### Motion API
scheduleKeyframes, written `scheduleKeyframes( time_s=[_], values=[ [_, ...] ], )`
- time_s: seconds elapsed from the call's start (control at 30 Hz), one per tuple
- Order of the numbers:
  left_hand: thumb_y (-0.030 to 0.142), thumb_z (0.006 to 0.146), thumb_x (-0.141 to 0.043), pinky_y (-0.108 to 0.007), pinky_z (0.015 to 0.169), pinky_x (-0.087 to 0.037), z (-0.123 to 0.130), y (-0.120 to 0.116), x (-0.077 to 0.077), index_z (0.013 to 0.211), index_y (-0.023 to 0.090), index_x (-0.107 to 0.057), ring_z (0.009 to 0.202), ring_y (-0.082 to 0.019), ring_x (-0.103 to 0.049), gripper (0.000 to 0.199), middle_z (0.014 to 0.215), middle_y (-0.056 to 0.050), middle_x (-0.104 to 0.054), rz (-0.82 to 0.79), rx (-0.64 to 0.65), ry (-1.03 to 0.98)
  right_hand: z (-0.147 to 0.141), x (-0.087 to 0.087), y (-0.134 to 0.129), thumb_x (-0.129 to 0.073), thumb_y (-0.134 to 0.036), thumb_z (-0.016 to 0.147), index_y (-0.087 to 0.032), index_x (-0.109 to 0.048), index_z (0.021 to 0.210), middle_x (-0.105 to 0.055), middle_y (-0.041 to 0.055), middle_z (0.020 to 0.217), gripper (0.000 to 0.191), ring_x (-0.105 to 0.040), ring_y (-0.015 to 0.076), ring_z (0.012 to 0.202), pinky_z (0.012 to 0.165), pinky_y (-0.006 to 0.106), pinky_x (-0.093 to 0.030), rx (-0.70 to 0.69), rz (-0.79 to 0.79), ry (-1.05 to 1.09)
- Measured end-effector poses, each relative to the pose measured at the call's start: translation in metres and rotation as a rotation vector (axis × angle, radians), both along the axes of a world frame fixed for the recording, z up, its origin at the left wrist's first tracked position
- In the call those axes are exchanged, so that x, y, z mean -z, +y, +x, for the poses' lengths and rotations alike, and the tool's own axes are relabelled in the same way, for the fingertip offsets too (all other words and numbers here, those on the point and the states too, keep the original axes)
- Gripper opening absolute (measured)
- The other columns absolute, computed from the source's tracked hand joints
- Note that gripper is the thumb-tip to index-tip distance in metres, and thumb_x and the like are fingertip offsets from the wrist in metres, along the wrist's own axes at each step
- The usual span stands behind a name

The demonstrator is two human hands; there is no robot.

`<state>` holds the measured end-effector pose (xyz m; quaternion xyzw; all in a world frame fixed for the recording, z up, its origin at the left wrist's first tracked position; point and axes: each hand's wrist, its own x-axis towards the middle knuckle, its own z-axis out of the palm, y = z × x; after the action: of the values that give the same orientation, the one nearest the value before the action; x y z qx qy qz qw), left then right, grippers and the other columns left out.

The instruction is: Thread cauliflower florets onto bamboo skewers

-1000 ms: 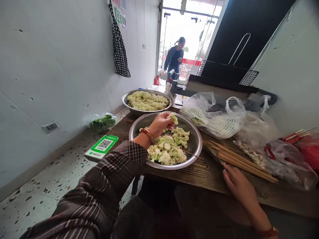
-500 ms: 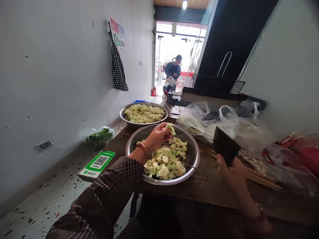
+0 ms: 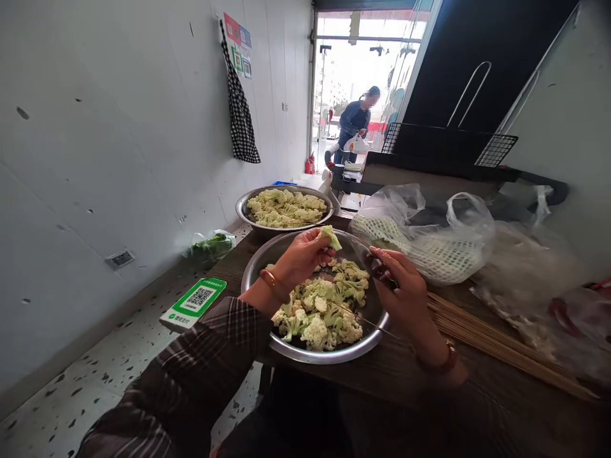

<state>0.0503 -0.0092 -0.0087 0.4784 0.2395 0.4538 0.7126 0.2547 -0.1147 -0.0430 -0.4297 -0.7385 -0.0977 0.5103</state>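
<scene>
Over the near metal bowl (image 3: pixel 329 358), my left hand (image 3: pixel 303 254) pinches a pale green cauliflower piece (image 3: pixel 333 238) between thumb and fingers. My right hand (image 3: pixel 405 289) is closed around the handle of a broad-bladed cleaver (image 3: pixel 365 254), whose dark blade is seen at a slant above the bowl's right side, just right of the piece. Whether blade and piece touch, I cannot tell. Cut cauliflower florets (image 3: pixel 319 310) lie in the bowl below both hands. A thin skewer (image 3: pixel 356 313) rests across the florets and reaches over the right rim.
Behind stands a second metal bowl (image 3: pixel 244 219) full of cauliflower. Plastic bags (image 3: pixel 458 235) and a bundle of wooden skewers (image 3: pixel 501 337) lie to the right. A QR code stand (image 3: pixel 196 302) is at the table's left. Near the glass door stands a person (image 3: pixel 354 121).
My right hand has brought the cleaver leftward from the table's right side to the cauliflower piece. My left hand keeps its pinch. The view has shifted slightly, and the person by the door leans further forward.
</scene>
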Motion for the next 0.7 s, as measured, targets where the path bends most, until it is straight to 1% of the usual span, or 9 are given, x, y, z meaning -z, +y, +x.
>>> scheduleKeyframes(
  time_s=[0.07, 0.17, 0.27, 0.37, 0.57, 0.7],
  values=[
    [0.023, 0.069, -0.085, -0.017, 0.053, -0.047, 0.000, -0.002, -0.003, 0.085, 0.010, -0.063, 0.058, -0.007, -0.059, 0.030, 0.073, 0.000, -0.065, -0.015, -0.008, -0.020, -0.003, -0.005, 0.006, -0.052, -0.005, 0.082, -0.026, -0.058, 0.140, -0.066, 0.0097, 0.124, 0.062, -0.066, 0.0251, 0.113, 0.095, 0.040, -0.057, -0.041, -0.006, -0.054],
    [0.022, 0.068, -0.085, -0.019, 0.057, -0.047, 0.000, -0.008, -0.009, 0.083, 0.010, -0.063, 0.059, -0.007, -0.058, 0.029, 0.073, 0.000, -0.065, -0.038, -0.022, -0.044, -0.007, -0.009, 0.014, -0.049, -0.004, 0.077, -0.025, -0.057, 0.142, -0.065, 0.0099, 0.124, 0.069, -0.066, 0.0256, 0.113, 0.094, 0.041, -0.057, -0.072, -0.025, -0.170],
    [0.023, 0.067, -0.085, -0.020, 0.057, -0.045, -0.001, -0.014, -0.016, 0.080, 0.011, -0.063, 0.058, -0.008, -0.058, 0.028, 0.070, 0.000, -0.065, -0.060, -0.018, -0.040, -0.009, -0.009, 0.020, -0.050, -0.006, 0.079, -0.024, -0.054, 0.145, -0.064, 0.0110, 0.126, 0.068, -0.065, 0.0259, 0.112, 0.093, 0.041, -0.057, -0.078, -0.008, -0.243],
    [0.025, 0.068, -0.085, -0.020, 0.056, -0.043, 0.000, -0.018, -0.020, 0.077, 0.012, -0.062, 0.056, -0.008, -0.056, 0.028, 0.067, 0.001, -0.063, -0.075, 0.004, -0.016, -0.010, -0.005, 0.025, -0.050, -0.008, 0.082, -0.022, -0.050, 0.148, -0.063, 0.0125, 0.126, 0.068, -0.065, 0.0260, 0.111, 0.092, 0.040, -0.057, -0.080, 0.014, -0.259],
    [0.026, 0.069, -0.085, -0.023, 0.063, -0.048, 0.003, -0.019, -0.015, 0.082, 0.011, -0.064, 0.064, -0.011, -0.061, 0.029, 0.074, -0.002, -0.066, -0.060, 0.059, -0.013, -0.008, 0.001, 0.027, -0.050, -0.005, 0.083, -0.023, -0.040, 0.156, -0.062, 0.0135, 0.124, 0.075, -0.064, 0.0264, 0.111, 0.092, 0.040, -0.058, -0.088, -0.001, -0.251],
    [0.030, 0.071, -0.084, -0.023, 0.058, -0.046, 0.002, -0.018, -0.012, 0.081, 0.011, -0.064, 0.058, -0.010, -0.057, 0.029, 0.067, 0.000, -0.059, -0.057, 0.108, 0.026, -0.008, 0.002, 0.027, -0.050, -0.003, 0.083, -0.026, -0.039, 0.157, -0.062, 0.0128, 0.122, 0.078, -0.064, 0.0263, 0.109, 0.088, 0.040, -0.059, -0.079, -0.001, -0.230]
  ],
)
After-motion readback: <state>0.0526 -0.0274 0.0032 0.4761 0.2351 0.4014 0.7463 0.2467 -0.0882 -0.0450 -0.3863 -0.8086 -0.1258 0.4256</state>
